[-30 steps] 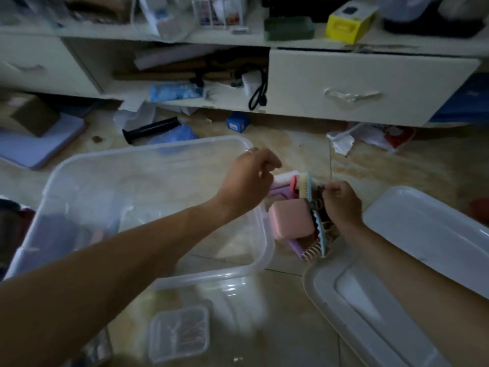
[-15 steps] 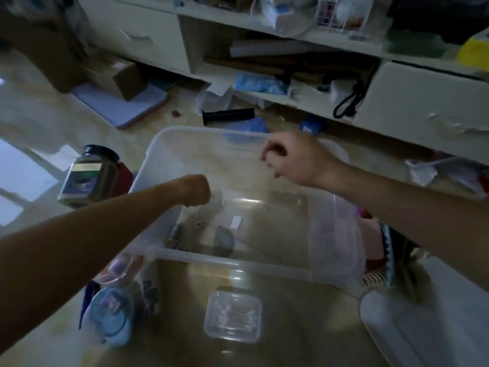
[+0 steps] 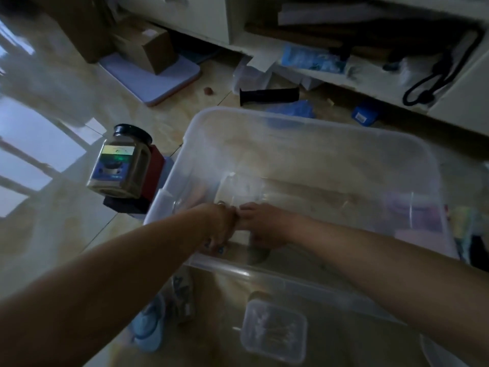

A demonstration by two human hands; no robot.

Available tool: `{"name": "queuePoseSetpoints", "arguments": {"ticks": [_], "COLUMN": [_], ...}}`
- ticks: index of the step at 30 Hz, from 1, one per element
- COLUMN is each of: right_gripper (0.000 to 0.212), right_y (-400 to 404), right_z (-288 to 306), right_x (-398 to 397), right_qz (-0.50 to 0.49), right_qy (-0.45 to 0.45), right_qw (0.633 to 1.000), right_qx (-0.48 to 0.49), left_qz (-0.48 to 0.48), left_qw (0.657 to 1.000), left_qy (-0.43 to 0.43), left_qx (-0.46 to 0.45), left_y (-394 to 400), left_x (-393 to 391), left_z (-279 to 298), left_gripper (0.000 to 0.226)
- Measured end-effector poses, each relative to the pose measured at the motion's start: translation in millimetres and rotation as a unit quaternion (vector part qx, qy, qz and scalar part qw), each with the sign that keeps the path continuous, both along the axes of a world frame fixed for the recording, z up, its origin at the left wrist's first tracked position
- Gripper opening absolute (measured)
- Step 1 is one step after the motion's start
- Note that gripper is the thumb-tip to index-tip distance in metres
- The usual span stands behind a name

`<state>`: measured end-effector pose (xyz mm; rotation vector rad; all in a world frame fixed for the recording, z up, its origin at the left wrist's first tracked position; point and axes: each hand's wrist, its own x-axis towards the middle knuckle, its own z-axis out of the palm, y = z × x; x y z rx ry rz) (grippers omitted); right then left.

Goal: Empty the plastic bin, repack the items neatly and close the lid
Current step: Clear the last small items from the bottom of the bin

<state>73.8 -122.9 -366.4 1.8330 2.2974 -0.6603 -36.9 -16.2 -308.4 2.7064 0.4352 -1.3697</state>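
Dim, underexposed frame with a blue-grey cast. Only bright area is far left — window light reflecting as pale panels off the glossy floor (image 3: 39,144). Cabinet (image 3: 370,43) recess at top is near black, detail lost. Soft motion blur overall; both hands (image 3: 246,226) and the bin's (image 3: 291,123) contents are smeared. Clear plastic shows faint glare streaks. Wide-angle distortion bends lines at the edges — corners darken.
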Motion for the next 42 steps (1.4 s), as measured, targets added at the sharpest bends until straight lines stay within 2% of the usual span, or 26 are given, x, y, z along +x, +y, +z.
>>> {"name": "queuePoseSetpoints", "arguments": {"ticks": [3, 5, 7, 8, 10, 12, 14, 18, 20, 22, 24, 27, 29, 33, 37, 40, 42], "right_gripper": [0.054, 0.042, 0.033, 0.032, 0.029, 0.032, 0.042, 0.051, 0.057, 0.046, 0.017, 0.022, 0.023, 0.047, 0.044, 0.046, 0.039], "right_y": [-3, -9, -17, -20, -24, -23, -21, -26, -25, -21, -17, -12, -11, -11, -3, -1, -3], "right_z": [-5, -7, -7, -8, -6, -5, -4, 9, 14, 16, 18, 16, 10, -8, -15, -1, 11], "right_x": [10, 15, 18, 19, 17, 14, 12, 16, 15, 14, 14, 10, -4, -23, -28, -20, -3], "right_qz": [0.074, 0.118, 0.149, 0.155, 0.154, 0.148, 0.134, 0.139, 0.109, 0.062, -0.027, -0.178, -0.232, -0.188, -0.150, -0.159, -0.207], "right_qy": [0.014, 0.005, 0.005, 0.012, 0.024, 0.028, 0.030, 0.006, -0.062, -0.085, -0.013, 0.142, 0.184, 0.117, 0.113, 0.082, 0.065], "right_qw": [0.994, 0.987, 0.980, 0.978, 0.976, 0.977, 0.981, 0.989, 0.991, 0.990, 0.993, 0.973, 0.955, 0.975, 0.982, 0.983, 0.973], "right_qx": [0.079, 0.113, 0.132, 0.140, 0.151, 0.150, 0.137, 0.051, -0.035, -0.098, -0.113, -0.047, 0.008, 0.007, 0.015, -0.047, -0.075], "left_qz": [0.004, 0.027, -0.056, -0.129, -0.170, -0.166, -0.182, -0.158, -0.107, -0.081, -0.080, -0.073, -0.086, -0.100, -0.046, 0.024, 0.043], "left_qw": [1.000, 0.998, 0.995, 0.986, 0.975, 0.979, 0.976, 0.984, 0.989, 0.989, 0.991, 0.994, 0.992, 0.988, 0.994, 0.993, 0.992], "left_qy": [0.003, 0.050, 0.071, 0.098, 0.129, 0.102, 0.104, 0.078, 0.105, 0.119, 0.107, 0.086, 0.090, 0.119, 0.090, 0.098, 0.089], "left_qx": [-0.015, -0.027, -0.038, -0.043, -0.063, -0.051, -0.051, -0.014, -0.016, -0.024, -0.029, -0.003, 0.004, -0.018, -0.043, -0.068, -0.084], "left_y": [7, 12, 13, 10, 4, 2, 3, 4, -3, -5, -1, 3, 6, 10, 12, 13, 7], "left_x": [-1, -2, 2, 4, 12, 12, 10, 15, 17, 19, 18, 17, 17, 17, 16, 13, 11], "left_z": [-8, -2, -9, -11, -27, -31, -26, -27, -15, -8, -15, -14, -9, -2, 0, -6, -11], "left_gripper": [0.061, 0.057, 0.047, 0.043, 0.046, 0.048, 0.040, 0.040, 0.037, 0.036, 0.046, 0.055, 0.054, 0.050, 0.050, 0.035, 0.032]}}
